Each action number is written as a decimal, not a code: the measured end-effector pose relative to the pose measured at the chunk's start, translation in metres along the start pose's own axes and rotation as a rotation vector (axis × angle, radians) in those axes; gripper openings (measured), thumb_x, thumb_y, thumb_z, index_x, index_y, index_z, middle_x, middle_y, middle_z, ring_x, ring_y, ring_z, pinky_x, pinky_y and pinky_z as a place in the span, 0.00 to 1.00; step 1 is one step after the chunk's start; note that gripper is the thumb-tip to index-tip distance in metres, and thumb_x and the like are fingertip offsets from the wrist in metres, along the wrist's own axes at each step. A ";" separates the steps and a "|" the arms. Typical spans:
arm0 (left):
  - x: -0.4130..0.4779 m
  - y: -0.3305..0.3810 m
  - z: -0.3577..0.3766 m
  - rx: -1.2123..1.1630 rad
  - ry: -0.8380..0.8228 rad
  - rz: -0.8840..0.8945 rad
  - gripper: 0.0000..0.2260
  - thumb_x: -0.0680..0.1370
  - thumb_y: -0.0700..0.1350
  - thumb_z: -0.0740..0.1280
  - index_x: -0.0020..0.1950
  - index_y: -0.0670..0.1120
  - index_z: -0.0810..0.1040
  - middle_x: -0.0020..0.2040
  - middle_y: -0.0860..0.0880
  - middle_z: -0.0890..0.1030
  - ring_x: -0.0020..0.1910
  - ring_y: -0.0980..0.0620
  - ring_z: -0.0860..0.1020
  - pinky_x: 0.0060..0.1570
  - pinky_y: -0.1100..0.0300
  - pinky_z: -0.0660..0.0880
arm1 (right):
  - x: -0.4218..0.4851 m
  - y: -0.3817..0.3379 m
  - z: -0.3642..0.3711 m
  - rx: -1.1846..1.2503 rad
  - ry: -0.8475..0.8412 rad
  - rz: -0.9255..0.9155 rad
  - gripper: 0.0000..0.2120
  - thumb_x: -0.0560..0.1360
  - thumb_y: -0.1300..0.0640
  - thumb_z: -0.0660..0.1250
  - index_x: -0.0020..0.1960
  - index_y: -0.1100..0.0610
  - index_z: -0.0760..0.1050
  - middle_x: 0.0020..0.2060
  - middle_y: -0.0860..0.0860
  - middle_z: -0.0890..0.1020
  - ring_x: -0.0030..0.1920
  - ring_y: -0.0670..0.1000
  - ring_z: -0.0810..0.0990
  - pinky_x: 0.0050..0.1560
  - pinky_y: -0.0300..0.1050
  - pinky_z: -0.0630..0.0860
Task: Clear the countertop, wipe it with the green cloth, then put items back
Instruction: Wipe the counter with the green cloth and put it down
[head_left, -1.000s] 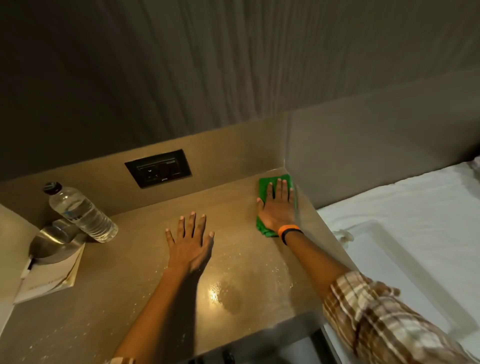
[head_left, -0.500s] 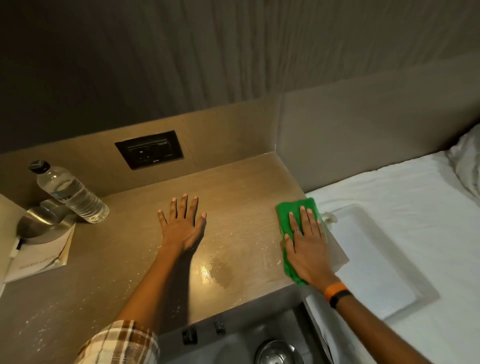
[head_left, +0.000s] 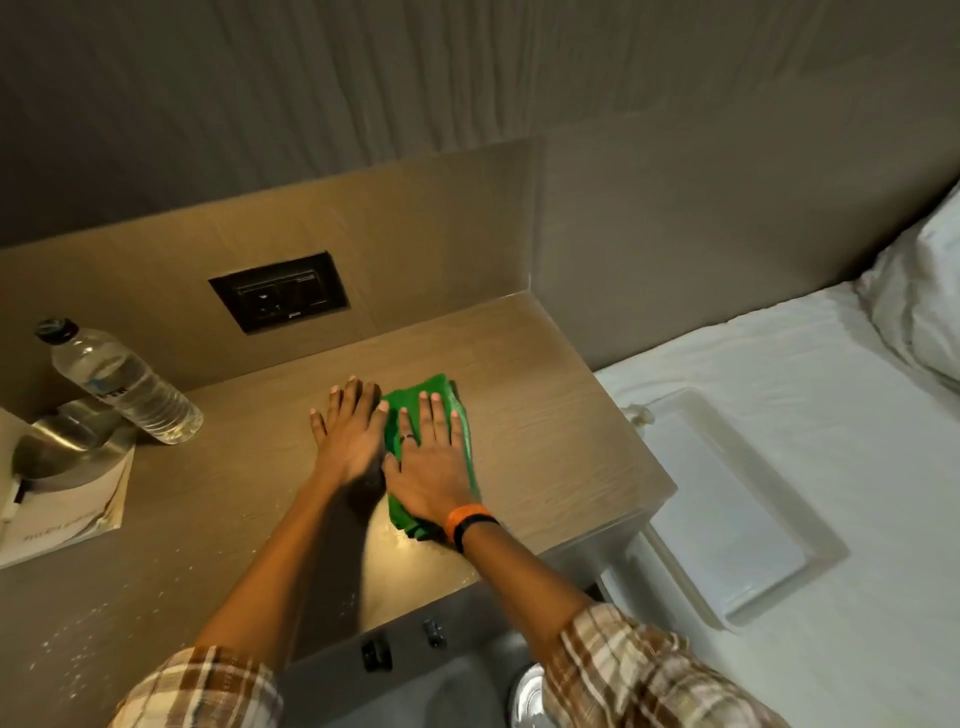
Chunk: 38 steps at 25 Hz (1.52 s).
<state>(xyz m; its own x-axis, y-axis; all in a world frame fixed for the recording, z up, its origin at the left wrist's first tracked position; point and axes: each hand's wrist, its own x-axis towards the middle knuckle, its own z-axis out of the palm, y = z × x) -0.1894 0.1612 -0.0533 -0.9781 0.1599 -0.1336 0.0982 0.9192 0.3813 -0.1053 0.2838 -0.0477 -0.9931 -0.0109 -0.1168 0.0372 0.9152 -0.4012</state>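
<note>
I find the countertop (head_left: 545, 415) largely bare across its right and middle portions, with a white bed (head_left: 779, 441) alongside it to the right and a pale tray (head_left: 727, 519) lying on the bedding, well apart from the work area. On the far left of the surface a water bottle (head_left: 124, 384) lies tilted against the back panel, just beside a metal bowl (head_left: 57, 447) resting on a white booklet (head_left: 67, 514); these have not been cleared. A dark socket plate (head_left: 280, 291) sits in the back panel. The green cloth (head_left: 441, 415) lies flat near the middle of the surface. My right hand (head_left: 431, 462) is spread wide, palm down, pressing the cloth against the top. My left hand (head_left: 348, 436) is likewise flat and splayed, holding nothing, its edge touching the cloth. Pale specks show at the near left; whether crumbs or droplets I cannot say in this light. I judge the wiping step to be in hand. The next move calls for firm downward pressure and a sweep leftward over the specks, stopping short of the bottle or shifting those items first.
</note>
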 end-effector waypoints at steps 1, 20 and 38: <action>-0.008 0.009 0.001 0.012 0.083 0.059 0.23 0.85 0.53 0.48 0.80 0.48 0.60 0.82 0.46 0.54 0.82 0.45 0.49 0.79 0.37 0.43 | 0.002 0.006 -0.007 0.088 -0.031 -0.043 0.30 0.83 0.47 0.51 0.81 0.57 0.50 0.82 0.57 0.45 0.82 0.55 0.40 0.81 0.56 0.37; -0.026 -0.034 0.000 0.125 0.201 -0.397 0.33 0.83 0.58 0.47 0.81 0.40 0.46 0.82 0.40 0.47 0.82 0.41 0.45 0.80 0.41 0.43 | -0.042 0.121 -0.014 -0.262 0.213 0.109 0.39 0.78 0.30 0.42 0.81 0.53 0.52 0.82 0.56 0.52 0.82 0.56 0.46 0.81 0.61 0.46; -0.173 -0.009 0.039 0.262 0.042 0.114 0.34 0.81 0.64 0.45 0.82 0.48 0.42 0.83 0.48 0.45 0.82 0.50 0.41 0.80 0.49 0.38 | -0.056 0.116 -0.039 0.023 0.066 0.125 0.31 0.83 0.38 0.42 0.81 0.53 0.51 0.82 0.54 0.48 0.82 0.53 0.44 0.82 0.56 0.40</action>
<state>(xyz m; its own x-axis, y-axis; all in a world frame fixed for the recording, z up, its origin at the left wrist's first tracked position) -0.0138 0.1397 -0.0690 -0.9642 0.2577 -0.0628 0.2470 0.9586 0.1415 -0.0501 0.4065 -0.0527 -0.9856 0.1300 -0.1079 0.1631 0.8983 -0.4080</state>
